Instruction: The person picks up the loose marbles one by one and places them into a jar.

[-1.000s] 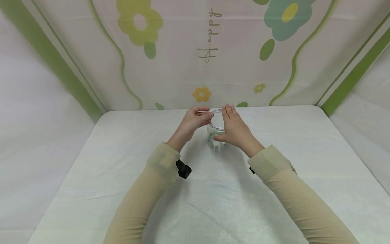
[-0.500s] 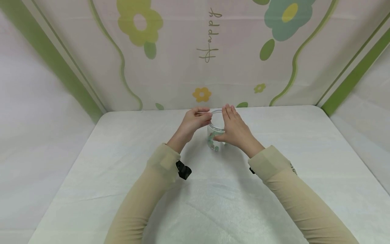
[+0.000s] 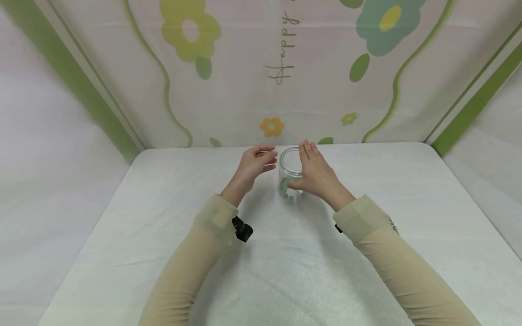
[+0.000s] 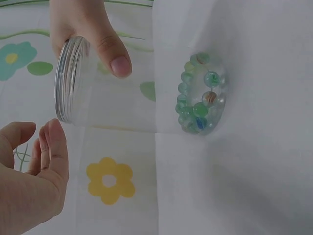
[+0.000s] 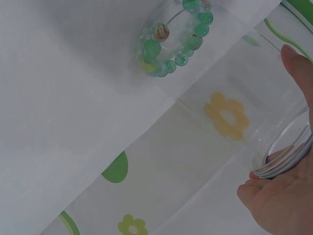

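Observation:
A clear, round jar stands upright near the back of the table. Glass marbles, mostly green with a few brown and blue swirls, lie in a ring on its bottom. My right hand holds the jar from the right, thumb across the front and fingers up along the far side by the rim. To the left is my left hand, its loosely bent fingers just off the jar's ringed top and holding nothing. In the right wrist view, part of the right hand is cut off by the frame edge.
A white cloth covers the table. Right behind the jar rises a backdrop printed with flowers and lettering. A black wrist camera sits at the left sleeve cuff.
My left hand has drawn back slightly to the left from the jar's rim, leaving a gap. The right hand keeps its hold; the jar has not moved. The head view shifts slightly.

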`<action>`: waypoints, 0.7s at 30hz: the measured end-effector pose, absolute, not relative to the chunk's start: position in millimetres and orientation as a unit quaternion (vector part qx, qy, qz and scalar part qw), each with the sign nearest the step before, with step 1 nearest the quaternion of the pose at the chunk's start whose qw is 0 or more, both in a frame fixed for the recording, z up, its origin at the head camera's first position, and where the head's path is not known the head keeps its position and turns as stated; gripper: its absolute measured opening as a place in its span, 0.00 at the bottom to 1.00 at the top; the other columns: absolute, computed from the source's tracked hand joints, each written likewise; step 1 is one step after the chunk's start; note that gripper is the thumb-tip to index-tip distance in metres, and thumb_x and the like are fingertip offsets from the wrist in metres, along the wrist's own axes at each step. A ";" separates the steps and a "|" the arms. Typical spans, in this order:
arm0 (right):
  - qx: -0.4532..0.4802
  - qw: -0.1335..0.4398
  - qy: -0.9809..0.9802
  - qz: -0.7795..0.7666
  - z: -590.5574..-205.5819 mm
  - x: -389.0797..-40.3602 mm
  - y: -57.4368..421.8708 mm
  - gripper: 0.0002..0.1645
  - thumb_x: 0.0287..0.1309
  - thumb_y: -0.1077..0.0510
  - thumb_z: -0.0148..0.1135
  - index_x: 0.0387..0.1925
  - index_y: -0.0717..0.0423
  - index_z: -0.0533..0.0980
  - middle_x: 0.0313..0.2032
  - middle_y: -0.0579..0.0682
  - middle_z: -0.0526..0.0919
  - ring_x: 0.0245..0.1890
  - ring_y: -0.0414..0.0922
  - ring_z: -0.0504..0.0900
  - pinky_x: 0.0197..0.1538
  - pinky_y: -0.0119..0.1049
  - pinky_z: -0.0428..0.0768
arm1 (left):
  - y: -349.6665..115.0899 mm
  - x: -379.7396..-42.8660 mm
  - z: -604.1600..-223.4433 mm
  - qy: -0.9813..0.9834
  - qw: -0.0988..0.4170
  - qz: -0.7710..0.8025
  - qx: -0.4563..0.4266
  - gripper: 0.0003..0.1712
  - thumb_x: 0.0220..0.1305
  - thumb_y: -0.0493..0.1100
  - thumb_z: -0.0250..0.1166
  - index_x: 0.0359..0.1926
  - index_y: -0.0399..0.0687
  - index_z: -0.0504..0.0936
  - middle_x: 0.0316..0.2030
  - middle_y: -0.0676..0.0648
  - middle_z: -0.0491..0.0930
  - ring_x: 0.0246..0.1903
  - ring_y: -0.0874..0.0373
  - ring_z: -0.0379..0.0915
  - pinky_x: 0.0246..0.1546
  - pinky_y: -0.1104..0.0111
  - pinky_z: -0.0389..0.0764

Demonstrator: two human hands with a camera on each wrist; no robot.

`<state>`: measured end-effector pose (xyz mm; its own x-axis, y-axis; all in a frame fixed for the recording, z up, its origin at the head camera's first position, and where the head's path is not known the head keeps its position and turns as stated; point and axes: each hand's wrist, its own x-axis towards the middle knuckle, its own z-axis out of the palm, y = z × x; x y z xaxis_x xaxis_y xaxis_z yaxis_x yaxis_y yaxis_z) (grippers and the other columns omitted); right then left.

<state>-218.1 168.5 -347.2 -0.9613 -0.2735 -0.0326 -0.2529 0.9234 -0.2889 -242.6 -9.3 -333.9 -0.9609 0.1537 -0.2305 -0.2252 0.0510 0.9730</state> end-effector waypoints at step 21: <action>-0.090 0.045 0.935 -0.340 -360.2 -219.4 179.5 0.63 0.55 0.33 0.61 0.75 0.59 0.38 0.76 0.53 0.32 0.76 0.52 0.30 0.76 0.59 0.44 | -54.4 -257.6 -357.2 0.725 0.083 0.677 -0.096 0.21 0.70 0.40 0.55 0.61 0.39 0.71 0.56 0.40 0.75 0.49 0.53 0.75 0.46 0.74 0.82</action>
<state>-219.4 179.5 -360.2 -0.9798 -0.1989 -0.0220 -0.1384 0.7529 -0.6435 -257.6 -54.4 -357.2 -0.9678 -0.0269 -0.2504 -0.2516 0.0646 0.9657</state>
